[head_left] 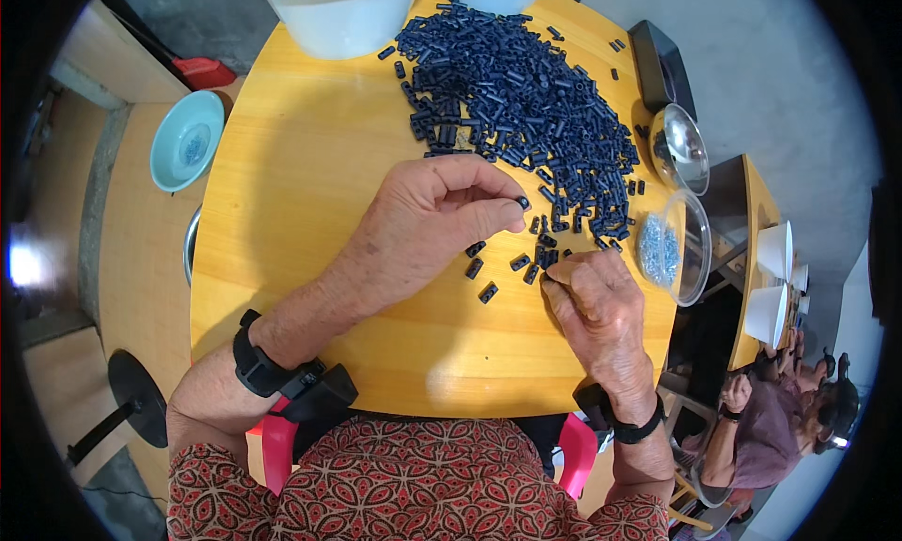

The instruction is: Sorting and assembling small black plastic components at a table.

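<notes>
Between the thumb and forefinger of my left hand (423, 217) is a small black plastic part (523, 203), its round end showing. My right hand (603, 304) rests low over the table at the near edge of the scattered parts, fingers curled and pinched together; whatever they hold is hidden. Several loose black parts (488, 292) lie between and in front of my hands. Beyond them spreads a large pile of the same black parts (526, 90), short pieces with holes, on the yellow wooden table (291, 184).
Two white tubs (343, 24) stand at the far edge. Along the right edge are a black tray (648, 57), a metal bowl (693, 146) and a clear plastic container (700, 255) with small silvery pieces. A blue basin (164, 142) sits lower left; another person (770, 433) sits at right.
</notes>
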`<state>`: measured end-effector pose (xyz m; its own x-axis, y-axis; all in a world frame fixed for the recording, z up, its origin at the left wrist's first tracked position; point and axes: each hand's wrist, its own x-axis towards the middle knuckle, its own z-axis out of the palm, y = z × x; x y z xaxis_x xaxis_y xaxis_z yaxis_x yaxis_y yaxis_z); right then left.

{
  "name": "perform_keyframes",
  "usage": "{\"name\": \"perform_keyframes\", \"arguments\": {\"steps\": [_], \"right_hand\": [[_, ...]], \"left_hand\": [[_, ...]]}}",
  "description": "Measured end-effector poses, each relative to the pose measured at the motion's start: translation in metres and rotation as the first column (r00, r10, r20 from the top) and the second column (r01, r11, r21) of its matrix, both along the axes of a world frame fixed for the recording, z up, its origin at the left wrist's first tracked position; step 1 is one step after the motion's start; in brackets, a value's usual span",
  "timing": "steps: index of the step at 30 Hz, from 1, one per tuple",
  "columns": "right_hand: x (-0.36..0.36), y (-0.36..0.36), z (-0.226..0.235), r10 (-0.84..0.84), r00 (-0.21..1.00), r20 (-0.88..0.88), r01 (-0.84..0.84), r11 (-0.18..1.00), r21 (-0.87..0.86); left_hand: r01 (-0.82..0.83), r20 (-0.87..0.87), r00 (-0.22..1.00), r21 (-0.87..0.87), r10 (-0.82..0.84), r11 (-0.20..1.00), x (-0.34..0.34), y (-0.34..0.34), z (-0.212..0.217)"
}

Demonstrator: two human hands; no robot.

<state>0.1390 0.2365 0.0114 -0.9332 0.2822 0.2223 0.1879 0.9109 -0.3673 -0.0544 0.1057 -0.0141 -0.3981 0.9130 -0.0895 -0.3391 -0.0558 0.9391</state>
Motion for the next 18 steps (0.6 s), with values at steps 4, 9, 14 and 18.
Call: {"name": "perform_keyframes", "arguments": {"steps": [4, 9, 14, 18], "right_hand": [[-0.001, 0.000, -0.002, 0.014, 1.000, 0.005, -0.014, 1.000, 0.026], [-0.004, -0.004, -0.001, 0.016, 1.000, -0.002, -0.016, 1.000, 0.009], [-0.004, -0.003, 0.005, -0.125, 0.988, -0.090, 0.087, 0.935, -0.343], [-0.014, 0.000, 0.008, -0.295, 0.934, -0.200, 0.059, 0.681, -0.730]], "left_hand": [[0.006, 0.011, 1.000, 0.018, -0.007, 1.000, 0.001, 0.000, 0.001], [0.023, 0.024, 0.999, 0.025, -0.023, 0.999, 0.003, -0.001, 0.001], [0.042, 0.017, 0.999, 0.031, -0.042, 0.999, 0.007, 0.000, -0.002], [0.072, 0.047, 0.996, 0.046, -0.074, 0.996, 0.011, 0.000, -0.004]]}}
